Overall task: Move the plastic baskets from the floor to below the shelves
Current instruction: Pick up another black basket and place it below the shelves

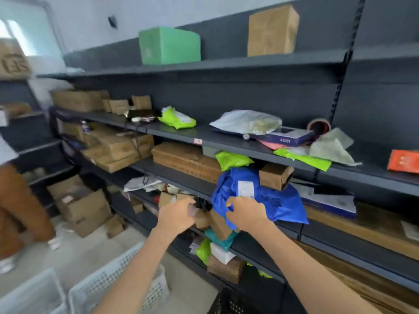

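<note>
left hand [175, 215]: curled on small dark item | right hand [246, 213]: pinching blue bag [272, 200]

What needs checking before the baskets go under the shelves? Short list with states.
1. Hands free: not ok. Left hand grips small parcels, right hand clutches the blue mailer.
2. Baskets on floor: ok. Two white baskets and sit there, a black crate at the shelf foot.
3. Space under the bottom shelf: cannot tell, mostly hidden.
4. Parcel pile stable: not ok, it overhangs the shelf edge.
5. Walkway: not ok, a person stands left.
</note>
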`<state>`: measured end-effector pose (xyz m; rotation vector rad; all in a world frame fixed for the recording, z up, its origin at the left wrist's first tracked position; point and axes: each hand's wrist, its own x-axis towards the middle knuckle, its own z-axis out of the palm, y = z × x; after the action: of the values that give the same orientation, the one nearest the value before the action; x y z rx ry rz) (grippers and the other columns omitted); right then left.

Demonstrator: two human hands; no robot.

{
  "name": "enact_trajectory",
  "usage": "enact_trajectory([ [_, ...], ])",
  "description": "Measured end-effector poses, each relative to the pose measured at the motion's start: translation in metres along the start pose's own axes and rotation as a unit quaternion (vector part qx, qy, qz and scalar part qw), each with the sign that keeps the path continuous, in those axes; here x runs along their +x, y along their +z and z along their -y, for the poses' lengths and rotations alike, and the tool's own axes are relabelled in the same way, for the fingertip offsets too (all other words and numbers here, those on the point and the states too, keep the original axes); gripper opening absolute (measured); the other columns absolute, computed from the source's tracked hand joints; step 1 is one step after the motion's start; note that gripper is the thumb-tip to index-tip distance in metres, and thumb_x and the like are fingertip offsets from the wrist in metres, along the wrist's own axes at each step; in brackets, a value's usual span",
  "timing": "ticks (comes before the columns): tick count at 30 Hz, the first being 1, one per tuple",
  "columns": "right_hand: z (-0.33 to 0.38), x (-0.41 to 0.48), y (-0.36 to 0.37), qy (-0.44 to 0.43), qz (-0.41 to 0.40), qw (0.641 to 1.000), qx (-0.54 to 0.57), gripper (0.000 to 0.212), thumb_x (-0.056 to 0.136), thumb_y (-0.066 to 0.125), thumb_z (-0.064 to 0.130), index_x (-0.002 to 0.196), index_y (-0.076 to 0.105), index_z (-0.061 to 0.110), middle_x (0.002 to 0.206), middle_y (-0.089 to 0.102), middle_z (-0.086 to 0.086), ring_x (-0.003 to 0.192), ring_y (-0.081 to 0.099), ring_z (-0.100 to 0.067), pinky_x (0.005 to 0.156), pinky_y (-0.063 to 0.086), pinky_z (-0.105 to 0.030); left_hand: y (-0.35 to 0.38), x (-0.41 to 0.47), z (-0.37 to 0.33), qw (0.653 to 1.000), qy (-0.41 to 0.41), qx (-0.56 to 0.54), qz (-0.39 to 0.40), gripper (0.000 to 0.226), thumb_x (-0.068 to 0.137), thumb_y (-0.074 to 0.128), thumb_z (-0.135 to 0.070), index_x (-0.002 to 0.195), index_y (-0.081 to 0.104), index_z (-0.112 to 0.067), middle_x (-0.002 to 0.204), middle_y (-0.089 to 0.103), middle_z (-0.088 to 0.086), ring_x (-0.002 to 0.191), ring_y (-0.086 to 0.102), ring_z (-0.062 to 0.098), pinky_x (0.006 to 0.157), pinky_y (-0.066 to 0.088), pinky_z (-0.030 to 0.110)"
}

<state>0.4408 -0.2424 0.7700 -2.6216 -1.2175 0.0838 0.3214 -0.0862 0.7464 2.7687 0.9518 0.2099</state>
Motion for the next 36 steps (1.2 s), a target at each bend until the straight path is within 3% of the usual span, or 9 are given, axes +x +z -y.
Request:
enact_trajectory([
  [3,0.046,-0.005,-0.038,-0.035,-0.007,0.999,0.013,0.028,0.087,0.047,0.022,0.114,0.056,0.018,0.119,0.06,-0.01,0.106,0.058,-0.033,0.074,0.036,-0.033,-0.057,-0.022,0.02,0.999,-0.035,-0.024,-0.03,0.05,0.078,0.056,-0.026,0.127,0.051,-0.033,0.124,0.063,-0.001,0.115,0.057,0.024,0.088,0.048,0.036],
  [7,0.104,-0.022,-0.072,-0.082,-0.017,0.996,0.032,0.038,0.086,0.051,0.028,0.124,0.052,0.027,0.126,0.056,-0.009,0.114,0.055,-0.031,0.089,0.04,-0.037,-0.124,-0.066,0.041,0.995,-0.067,-0.03,-0.071,0.048,0.078,0.061,-0.037,0.125,0.052,-0.035,0.114,0.067,-0.006,0.107,0.061,0.02,0.083,0.049,0.034],
  [12,0.165,-0.06,-0.078,-0.157,0.006,0.987,0.037,0.04,0.086,0.052,0.029,0.126,0.051,0.026,0.127,0.056,-0.008,0.114,0.054,-0.032,0.091,0.041,-0.039,-0.165,-0.151,0.076,0.986,-0.139,-0.021,-0.091,0.052,0.073,0.064,-0.041,0.124,0.052,-0.035,0.116,0.066,-0.002,0.109,0.059,0.023,0.089,0.048,0.038],
  [17,0.224,-0.102,-0.065,-0.237,0.028,0.971,0.03,0.041,0.086,0.054,0.031,0.127,0.049,0.024,0.125,0.056,-0.01,0.112,0.055,-0.033,0.091,0.042,-0.04,-0.184,-0.245,0.127,0.969,-0.223,-0.016,-0.104,0.053,0.075,0.062,-0.035,0.126,0.049,-0.035,0.116,0.065,0.0,0.111,0.057,0.026,0.078,0.041,0.032],
  [23,0.298,-0.139,-0.041,-0.304,0.068,0.95,0.034,0.043,0.087,0.053,0.029,0.13,0.046,0.025,0.124,0.057,-0.008,0.111,0.055,-0.031,0.091,0.043,-0.041,-0.185,-0.334,0.181,0.946,-0.302,-0.012,-0.115,0.058,0.07,0.064,-0.032,0.125,0.048,-0.036,0.107,0.067,0.0,0.105,0.059,0.026,0.082,0.046,0.036],
  [29,0.375,-0.169,0.013,-0.335,0.094,0.937,0.015,0.044,0.087,0.052,0.029,0.13,0.045,0.021,0.128,0.054,-0.01,0.117,0.053,-0.032,0.098,0.043,-0.045,-0.168,-0.39,0.246,0.934,-0.342,0.001,-0.099,0.055,0.075,0.061,-0.03,0.128,0.048,-0.033,0.116,0.065,0.002,0.111,0.057,0.027,0.083,0.042,0.036],
  [36,0.474,-0.186,0.088,-0.353,0.117,0.928,0.001,0.043,0.087,0.053,0.026,0.128,0.042,0.022,0.125,0.055,-0.01,0.112,0.055,-0.033,0.091,0.041,-0.04,-0.153,-0.42,0.34,0.93,-0.357,-0.013,-0.088,0.054,0.077,0.061,-0.026,0.129,0.049,-0.031,0.116,0.066,0.001,0.114,0.057,0.025,0.09,0.043,0.036],
])
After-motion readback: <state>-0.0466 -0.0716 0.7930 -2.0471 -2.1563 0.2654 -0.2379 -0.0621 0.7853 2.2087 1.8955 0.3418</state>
